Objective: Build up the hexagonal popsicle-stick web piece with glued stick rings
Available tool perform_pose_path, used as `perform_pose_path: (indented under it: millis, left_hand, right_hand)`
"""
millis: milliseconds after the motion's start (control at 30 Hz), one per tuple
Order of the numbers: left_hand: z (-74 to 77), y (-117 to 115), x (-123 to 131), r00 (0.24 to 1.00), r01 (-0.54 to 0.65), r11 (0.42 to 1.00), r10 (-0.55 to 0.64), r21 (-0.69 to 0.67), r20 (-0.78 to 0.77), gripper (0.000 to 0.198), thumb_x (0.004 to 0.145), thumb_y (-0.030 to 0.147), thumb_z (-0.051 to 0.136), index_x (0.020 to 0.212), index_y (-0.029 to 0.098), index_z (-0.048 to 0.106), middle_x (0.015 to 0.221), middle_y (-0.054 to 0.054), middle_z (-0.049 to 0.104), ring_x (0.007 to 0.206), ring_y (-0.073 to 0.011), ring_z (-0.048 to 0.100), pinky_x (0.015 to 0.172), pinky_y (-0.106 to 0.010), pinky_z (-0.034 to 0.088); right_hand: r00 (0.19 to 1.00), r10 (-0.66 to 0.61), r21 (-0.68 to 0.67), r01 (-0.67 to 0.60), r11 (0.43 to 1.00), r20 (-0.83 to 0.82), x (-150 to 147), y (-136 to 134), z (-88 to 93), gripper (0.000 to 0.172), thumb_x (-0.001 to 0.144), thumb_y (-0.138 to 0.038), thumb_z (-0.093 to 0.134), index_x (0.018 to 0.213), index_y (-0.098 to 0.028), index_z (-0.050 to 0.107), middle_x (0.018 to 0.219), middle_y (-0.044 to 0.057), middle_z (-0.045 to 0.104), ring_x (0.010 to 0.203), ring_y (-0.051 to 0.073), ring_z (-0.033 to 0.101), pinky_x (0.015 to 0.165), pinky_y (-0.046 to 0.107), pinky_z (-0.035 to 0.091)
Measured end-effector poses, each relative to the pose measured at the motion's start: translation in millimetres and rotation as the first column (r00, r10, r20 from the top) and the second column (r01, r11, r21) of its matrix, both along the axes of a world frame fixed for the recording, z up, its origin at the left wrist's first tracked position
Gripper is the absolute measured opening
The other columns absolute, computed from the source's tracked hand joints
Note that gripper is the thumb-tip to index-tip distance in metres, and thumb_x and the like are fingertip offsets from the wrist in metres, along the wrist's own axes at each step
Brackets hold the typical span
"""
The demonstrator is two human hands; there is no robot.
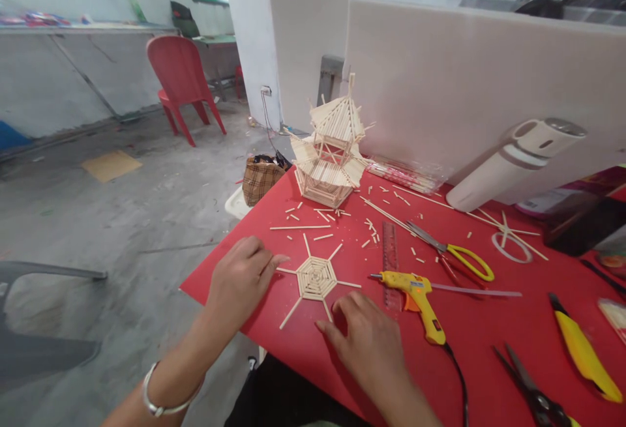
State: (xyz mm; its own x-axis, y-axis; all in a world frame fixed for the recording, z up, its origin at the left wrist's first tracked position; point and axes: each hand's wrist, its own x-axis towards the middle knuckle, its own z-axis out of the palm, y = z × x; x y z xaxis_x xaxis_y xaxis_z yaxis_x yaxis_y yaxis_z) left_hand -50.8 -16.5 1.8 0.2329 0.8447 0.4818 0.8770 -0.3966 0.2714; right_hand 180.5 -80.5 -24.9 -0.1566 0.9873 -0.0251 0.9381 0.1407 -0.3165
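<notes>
A flat hexagonal web of thin wooden sticks (316,278), with spokes reaching outward, lies on the red tabletop (288,316). My left hand (242,269) is at its left side, fingers curled, closed around the end of the left spoke; the fingertips are partly hidden. At the lower right, my right hand (364,336) is bent with thumb and forefinger apart, close to a lower spoke and holding nothing visible. Just right of the web lies a yellow glue gun (413,293) with a glue stick in its back, across a clear ruler (390,257).
A stick-built pagoda model (332,153) stands at the back. Cut stick pieces (372,231) are scattered before it. Yellow-handled scissors (454,251), black scissors (533,388), a yellow cutter (584,355) and a white tumbler (518,163) lie rightward. The glue gun's cord (460,375) crosses the front.
</notes>
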Motion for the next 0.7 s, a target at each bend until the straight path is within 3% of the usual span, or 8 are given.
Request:
perform_pose_path:
  millis: [200, 400, 600, 700]
  left_hand:
    - [-3.2, -4, -12, 0.989, -0.115, 0.993, 0.118, -0.037, 0.094, 0.028, 0.096, 0.032, 0.046, 0.089, 0.02, 0.071, 0.082, -0.003, 0.07, 0.068, -0.0142, 0.062, 0.062, -0.025, 0.045]
    - [-0.1, -14, -25, 0.937, -0.205, 0.974, 0.225, -0.099, 0.269, 0.028, 0.089, 0.026, 0.049, 0.096, 0.024, 0.075, 0.092, 0.0, 0.078, 0.08, -0.0166, 0.072, 0.074, -0.026, 0.054]
    - [28.1, -19, -21, 0.824, -0.29, 0.946, 0.324, -0.146, 0.465, 0.017, 0.082, 0.034, 0.065, 0.09, 0.028, 0.078, 0.093, 0.001, 0.079, 0.089, -0.0207, 0.073, 0.086, -0.033, 0.057]
    - [46.6, -28, -13, 0.804, -0.201, 0.962, 0.269, -0.183, 0.53, 0.013, 0.077, 0.033, 0.072, 0.086, 0.028, 0.079, 0.089, 0.001, 0.079, 0.085, -0.0208, 0.073, 0.083, -0.033, 0.059]
  right_hand:
    - [0.993, -0.103, -0.139, 0.11, 0.984, 0.056, -11, -7, -2.3, 0.021, 0.098, -0.027, 0.05, 0.085, -0.02, 0.065, 0.088, 0.005, 0.068, 0.082, 0.019, 0.065, 0.065, 0.028, 0.035]
    - [0.99, -0.091, -0.22, 0.113, 0.969, 0.106, -11, -5, 10.1, 0.023, 0.099, -0.03, 0.049, 0.09, -0.02, 0.068, 0.094, 0.007, 0.07, 0.088, 0.021, 0.068, 0.065, 0.028, 0.038]
    - [0.977, -0.015, -0.247, 0.068, 0.967, 0.211, -15, -3, 25.2, 0.025, 0.095, -0.016, 0.045, 0.093, -0.017, 0.07, 0.09, 0.009, 0.071, 0.083, 0.024, 0.07, 0.063, 0.029, 0.041]
    - [0.993, -0.065, -0.071, 0.072, 0.995, 0.096, -8, 7, 32.5, 0.023, 0.096, -0.026, 0.048, 0.101, -0.021, 0.07, 0.098, 0.007, 0.071, 0.085, 0.022, 0.069, 0.066, 0.029, 0.043]
